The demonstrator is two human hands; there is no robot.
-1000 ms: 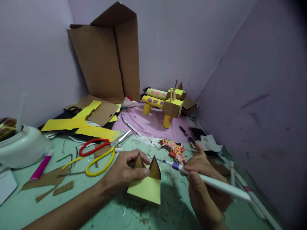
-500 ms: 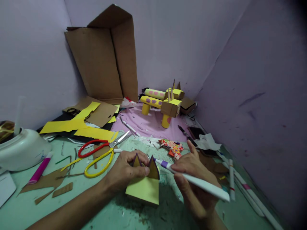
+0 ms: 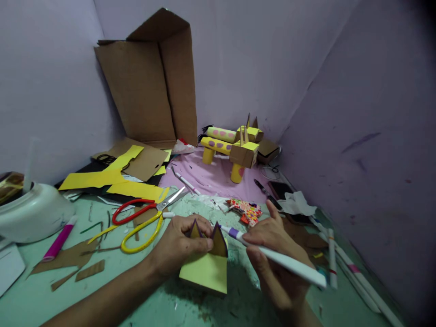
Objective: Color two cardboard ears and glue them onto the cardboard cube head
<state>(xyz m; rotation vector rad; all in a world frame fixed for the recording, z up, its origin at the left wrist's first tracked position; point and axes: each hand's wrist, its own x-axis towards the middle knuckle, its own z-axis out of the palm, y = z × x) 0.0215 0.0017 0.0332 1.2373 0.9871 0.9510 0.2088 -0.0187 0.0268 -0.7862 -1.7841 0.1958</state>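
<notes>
My left hand (image 3: 189, 238) is closed on a small cardboard piece (image 3: 204, 271) with a yellow-green paper face and two pointed ears. The thumb presses near the ears, whose edges look dark purple. A white marker (image 3: 282, 260) with a purple band lies in the grip of my right hand (image 3: 279, 254), index finger raised. Its tip meets or almost touches the right ear; exact contact cannot be made out. Left of my left hand rest scissors (image 3: 158, 213) with one red and one yellow handle. Beyond my right hand is a colourful patterned scrap (image 3: 245, 210).
Two yellow cardboard animals (image 3: 243, 154) with spots stand on pink cloth at the back. Behind them to the left leans a large cardboard box (image 3: 146, 91). Yellow paper strips (image 3: 95, 178), a magenta tube (image 3: 60, 239) and a white pot (image 3: 41, 211) lie left; markers (image 3: 332, 259) lie right.
The whole view has shifted very slightly. Both hands keep their hold, and the marker stays at the right ear with hardly any movement.
</notes>
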